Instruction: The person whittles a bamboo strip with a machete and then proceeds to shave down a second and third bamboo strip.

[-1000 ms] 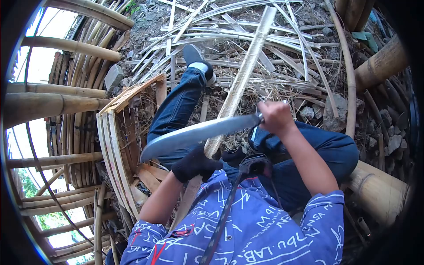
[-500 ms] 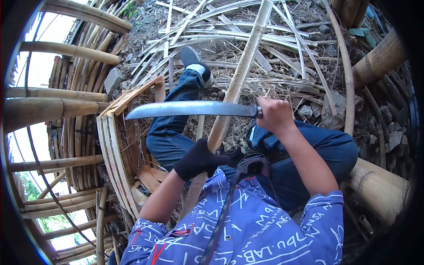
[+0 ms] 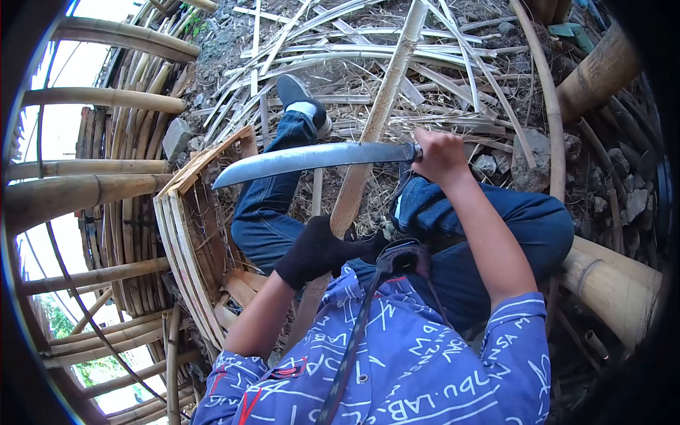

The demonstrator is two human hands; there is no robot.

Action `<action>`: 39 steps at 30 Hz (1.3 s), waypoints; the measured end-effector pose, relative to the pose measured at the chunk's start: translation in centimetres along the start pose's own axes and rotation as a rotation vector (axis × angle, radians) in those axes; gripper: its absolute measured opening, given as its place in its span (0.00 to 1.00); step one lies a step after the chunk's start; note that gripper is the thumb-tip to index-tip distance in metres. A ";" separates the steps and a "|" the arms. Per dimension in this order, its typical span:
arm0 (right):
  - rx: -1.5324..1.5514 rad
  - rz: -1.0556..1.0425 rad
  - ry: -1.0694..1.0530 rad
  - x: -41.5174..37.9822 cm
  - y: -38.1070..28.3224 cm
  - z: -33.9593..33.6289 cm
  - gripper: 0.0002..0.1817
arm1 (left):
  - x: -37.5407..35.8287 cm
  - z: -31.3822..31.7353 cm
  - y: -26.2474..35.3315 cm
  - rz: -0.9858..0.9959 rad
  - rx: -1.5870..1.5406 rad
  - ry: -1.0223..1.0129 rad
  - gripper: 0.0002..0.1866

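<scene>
In a black glove, my left hand [image 3: 324, 249] grips a long split bamboo strip [image 3: 381, 106] near its lower end. The strip slants up and away from me, its rough pale side uppermost. My bare right hand [image 3: 440, 156] is closed round the handle of a machete [image 3: 312, 157]. Its long blade points left and lies across the strip in this view, well above my gloved hand. Most of the handle is hidden in my fist. My legs [image 3: 273, 205] in jeans are spread on either side of the strip.
A wooden crate [image 3: 185, 234] stands on its side at my left, by a bamboo pole frame [image 3: 92, 170]. Loose bamboo strips [image 3: 340, 53] litter the ground ahead. Thick bamboo poles [image 3: 613, 283] and broken stones [image 3: 531, 152] lie at my right.
My right hand and the machete have moved slightly up the strip, the blade tilting a little more toward its tip. My left hand keeps its hold on the bamboo.
</scene>
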State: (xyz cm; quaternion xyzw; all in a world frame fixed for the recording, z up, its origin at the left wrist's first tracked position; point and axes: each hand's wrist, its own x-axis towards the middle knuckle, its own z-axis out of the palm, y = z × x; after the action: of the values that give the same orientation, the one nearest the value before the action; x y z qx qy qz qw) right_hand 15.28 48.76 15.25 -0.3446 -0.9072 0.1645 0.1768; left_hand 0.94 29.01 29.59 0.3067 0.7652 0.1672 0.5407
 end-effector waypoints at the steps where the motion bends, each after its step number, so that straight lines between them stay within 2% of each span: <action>1: -0.016 0.001 -0.010 0.2 0.1 0.2 0.21 | -0.1 0.0 0.2 -0.035 -0.001 0.008 0.22; 4: -0.013 0.001 -0.013 0.1 0.4 0.4 0.21 | 0.0 0.2 -0.5 0.024 -0.011 0.015 0.24; 6: -0.006 -0.012 -0.005 0.1 0.4 0.3 0.22 | -0.2 0.1 -0.2 -0.026 0.046 0.013 0.24; 9: 0.007 -0.006 0.026 0.1 0.9 0.2 0.18 | -0.3 -0.3 -0.2 -0.068 0.074 -0.005 0.24; 11: -0.057 0.147 0.028 0.6 1.5 0.3 0.10 | -0.5 -0.1 -0.8 -0.065 0.035 -0.014 0.23; 12: -0.076 0.200 0.038 0.9 1.7 0.0 0.06 | -0.8 0.3 -1.5 -0.003 -0.001 0.028 0.21; 13: -0.073 0.200 0.040 1.0 1.6 -0.3 0.06 | -0.9 0.6 -2.0 0.056 -0.039 0.069 0.18; 15: -0.002 0.140 0.133 0.9 1.1 -0.6 0.03 | -0.9 0.4 -2.0 0.077 0.024 0.098 0.17; 17: 0.050 0.096 0.113 0.6 -0.1 -0.4 0.02 | -0.6 -0.1 -0.8 -0.068 -0.018 0.025 0.23; 19: 0.087 -0.094 0.009 -0.4 -2.0 -0.5 0.02 | 0.2 -0.2 -0.9 -0.069 -0.035 0.044 0.20; 21: 0.040 -0.139 -0.011 -0.5 -2.9 -0.4 0.03 | 0.4 -0.1 -0.8 -0.072 -0.046 0.062 0.18; 23: 0.016 -0.094 -0.038 -0.5 -2.1 0.4 0.05 | -0.4 0.4 -0.9 -0.034 0.042 0.116 0.18; 27: -0.031 0.204 0.052 1.0 2.2 0.8 0.05 | -1.1 0.4 -1.5 -0.072 0.082 0.116 0.18; 29: 0.007 0.232 0.067 1.0 1.8 0.3 0.04 | -0.7 0.6 -2.9 0.024 0.081 0.142 0.23; 31: 0.034 0.265 0.079 0.4 0.8 -0.4 0.03 | -0.5 0.3 -1.3 0.006 0.009 0.104 0.20; 32: 0.066 0.196 0.042 0.0 -0.6 -0.6 0.05 | -0.3 0.2 -0.5 -0.024 -0.062 0.067 0.17; 34: 0.099 0.124 0.002 -0.6 -2.8 -1.2 0.07 | 0.2 -0.1 0.3 -0.038 -0.088 0.036 0.17; 36: 0.011 -0.050 -0.162 -0.9 -4.1 -1.7 0.12 | 0.5 -0.1 0.0 -0.059 -0.107 0.016 0.18; 39: 0.062 -0.075 -0.070 -0.7 -2.6 0.0 0.09 | 0.7 0.5 -1.4 -0.056 0.034 0.033 0.19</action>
State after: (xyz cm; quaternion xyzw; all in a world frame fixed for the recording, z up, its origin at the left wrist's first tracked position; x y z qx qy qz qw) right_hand 14.30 46.39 16.20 -0.2987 -0.9195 0.1977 0.1618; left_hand 0.87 28.43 28.05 0.2914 0.7850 0.1441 0.5273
